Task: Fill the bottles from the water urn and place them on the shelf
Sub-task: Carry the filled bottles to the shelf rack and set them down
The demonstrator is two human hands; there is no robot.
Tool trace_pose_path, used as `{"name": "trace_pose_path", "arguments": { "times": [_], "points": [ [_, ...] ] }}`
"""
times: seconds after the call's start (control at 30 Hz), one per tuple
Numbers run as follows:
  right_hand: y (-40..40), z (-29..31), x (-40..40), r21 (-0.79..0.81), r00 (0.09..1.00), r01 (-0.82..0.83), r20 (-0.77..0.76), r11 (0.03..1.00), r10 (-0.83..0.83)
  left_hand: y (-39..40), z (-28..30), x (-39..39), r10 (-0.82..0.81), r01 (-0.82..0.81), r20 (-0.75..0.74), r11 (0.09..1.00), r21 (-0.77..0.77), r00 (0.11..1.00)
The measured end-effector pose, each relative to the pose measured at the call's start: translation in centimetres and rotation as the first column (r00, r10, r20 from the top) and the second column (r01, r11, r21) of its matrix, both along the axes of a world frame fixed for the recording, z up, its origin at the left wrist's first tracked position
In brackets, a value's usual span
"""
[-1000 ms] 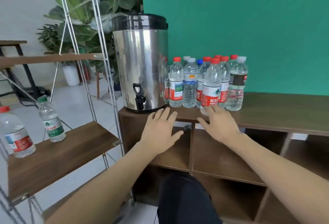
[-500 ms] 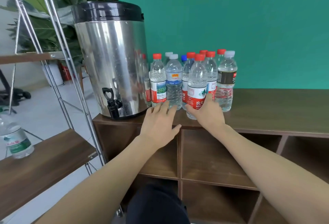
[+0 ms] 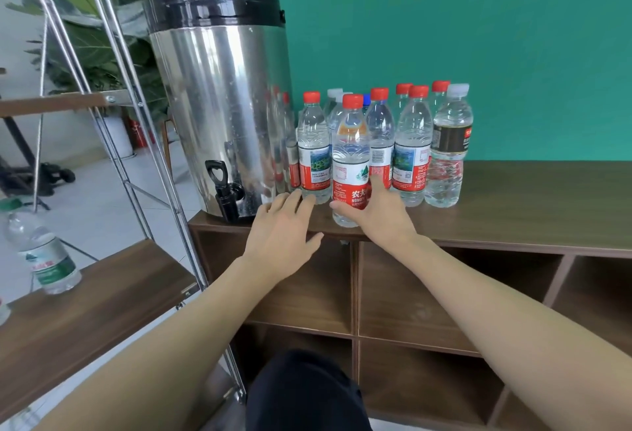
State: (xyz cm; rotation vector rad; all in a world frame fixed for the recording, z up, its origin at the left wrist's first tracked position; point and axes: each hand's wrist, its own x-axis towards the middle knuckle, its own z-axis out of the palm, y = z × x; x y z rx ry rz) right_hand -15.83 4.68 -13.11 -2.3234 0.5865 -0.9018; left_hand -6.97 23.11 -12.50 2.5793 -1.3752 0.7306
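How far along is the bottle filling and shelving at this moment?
Early. Done: one green-label bottle stands on the shelf. In hand: the right hand grips the front bottle, cap on; the left hand is open beside it. Left: fill it at the urn tap, shelve it, then the cluster on the cabinet.

Bottle cluster point(image 3: 393, 143) crowds urn point(image 3: 222, 98); cabinet top point(image 3: 547, 198) open at right.
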Motion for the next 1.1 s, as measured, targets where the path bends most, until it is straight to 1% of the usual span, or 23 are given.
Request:
{"name": "trace_pose_path", "arguments": {
  "times": [0.13,0.23,0.3,0.4,0.47,0.53,0.6,0.67,0.73,0.8,0.9,0.97,1.1],
  "points": [
    [-1.5,-0.1,-2.1,-0.080,0.998,-0.010,-0.064,0.997,0.004,-1.4,0.4,-0.3,-0.011,0.010,-0.033,0.999,-0.044,0.999],
    [-3.5,-0.1,-4.4,-0.146,0.994,0.065,-0.081,0.987,-0.077,-3.1,0.6,-0.5,-0.027,0.018,-0.075,0.993,-0.114,0.997],
    [-5.3,0.1,-6.1,-0.161,0.986,0.132,-0.077,0.978,-0.145,-4.3,0.9,-0.8,-0.051,0.023,-0.141,0.981,-0.191,0.989],
    [-8.1,0.5,-8.4,-0.169,0.968,0.241,-0.032,0.956,-0.249,-6.2,1.2,-1.6,-0.070,-0.016,-0.263,0.951,-0.310,0.962],
    [-9.7,1.0,-9.4,-0.169,0.948,0.310,-0.011,0.935,-0.317,-7.4,1.2,-1.8,-0.099,-0.043,-0.326,0.914,-0.404,0.940],
    [-10.9,1.5,-9.8,-0.137,0.930,0.363,-0.017,0.922,-0.368,-8.7,1.0,-1.8,-0.136,-0.069,-0.373,0.871,-0.487,0.918],
    [-12.0,2.0,-9.6,-0.076,0.925,0.372,-0.049,0.925,-0.377,-9.8,0.9,-1.7,-0.164,-0.099,-0.414,0.833,-0.545,0.895],
    [-12.8,2.4,-9.0,-0.001,0.947,0.319,-0.049,0.948,-0.319,-10.7,0.8,-1.5,-0.240,-0.115,-0.456,0.773,-0.623,0.857],
    [-13.3,2.6,-8.4,0.076,0.973,0.232,-0.007,0.970,-0.232,-11.4,0.8,-1.4,-0.330,-0.136,-0.494,0.707,-0.694,0.805],
    [-13.5,2.8,-7.9,0.149,0.985,0.163,0.037,0.975,-0.171,-11.9,0.8,-1.5,-0.381,-0.166,-0.524,0.667,-0.726,0.762],
    [-14.0,2.7,-7.5,0.225,0.988,0.109,0.086,0.968,-0.132,-12.2,0.7,-1.4,-0.420,-0.198,-0.549,0.635,-0.747,0.723],
    [-14.4,2.5,-7.4,0.268,0.989,0.078,0.103,0.960,-0.109,-12.3,0.7,-1.3,-0.430,-0.207,-0.558,0.630,-0.749,0.710],
    [-14.1,2.0,-7.5,0.359,0.985,-0.078,0.170,0.930,0.017,-11.9,0.8,-1.1,-0.437,-0.233,-0.572,0.616,-0.753,0.695]
  ]
}}
